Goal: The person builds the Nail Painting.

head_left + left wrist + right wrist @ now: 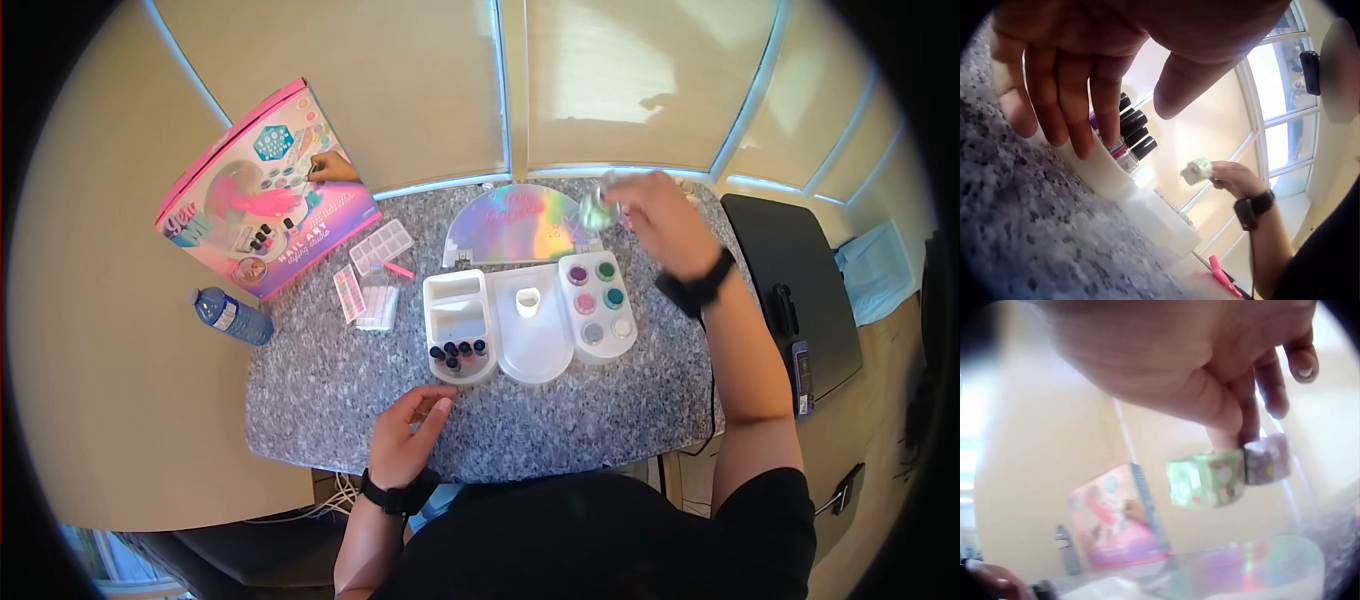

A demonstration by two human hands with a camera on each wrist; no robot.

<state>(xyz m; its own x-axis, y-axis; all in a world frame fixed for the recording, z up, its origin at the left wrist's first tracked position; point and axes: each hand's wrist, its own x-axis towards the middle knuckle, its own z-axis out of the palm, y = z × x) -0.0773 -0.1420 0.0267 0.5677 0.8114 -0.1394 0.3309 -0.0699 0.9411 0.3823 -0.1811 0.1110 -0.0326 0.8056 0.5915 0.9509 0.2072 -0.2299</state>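
The right hand [665, 225] is raised over the back right of the table, its thumb and fingers pinching a small green patterned roll [1205, 480]; a purple patterned roll [1267, 460] hangs beside it at the fingers. The left hand [407, 438] rests near the front edge of the white tray [538, 350], fingers extended and holding nothing. Dark-capped bottles [1135, 128] stand in the tray's left section, close past the left fingers. Several coloured pots, among them a pink one [585, 303], sit in the right section. A white cup-like piece [527, 301] is in the middle section.
Behind the tray lies a shiny holographic half-round panel [520, 225]. To the left are a large pink box [268, 195], a water bottle [232, 316], compartment cases [381, 247] and a pink stick [399, 270]. A black chair-like surface [790, 270] is at the right.
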